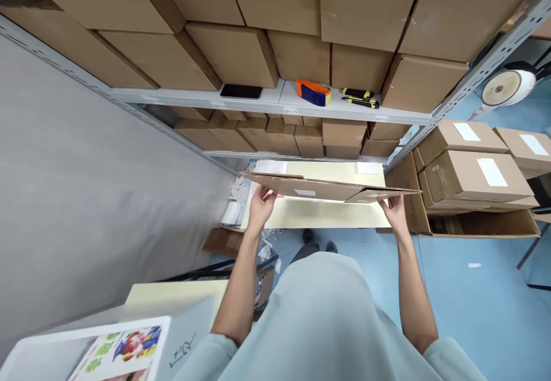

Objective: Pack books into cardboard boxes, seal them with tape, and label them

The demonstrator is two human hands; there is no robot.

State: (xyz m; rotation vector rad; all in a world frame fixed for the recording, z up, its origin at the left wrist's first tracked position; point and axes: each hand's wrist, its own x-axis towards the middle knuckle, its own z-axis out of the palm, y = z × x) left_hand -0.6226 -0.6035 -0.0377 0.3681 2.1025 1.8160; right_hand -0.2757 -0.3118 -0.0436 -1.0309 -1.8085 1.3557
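A flattened cardboard box (318, 188) spans the space between my two hands, above a pale yellow tabletop (327, 217). My left hand (262, 204) grips its lower left part, fingers partly behind the board. At the lower right edge, my right hand (394, 212) is closed on the same board. A small white label (305, 192) shows on the cardboard. White paper (271, 166) lies on the table behind its left part, and another white sheet (368, 168) lies behind its right part.
A metal shelf (258, 101) full of brown boxes (365, 8) stands ahead, carrying a phone (241, 91), a tape dispenser (313, 92) and cutter knives (360, 98). Labelled boxes (477, 177) are stacked at right, near a fan (501, 88). A white bin (163, 341) sits lower left.
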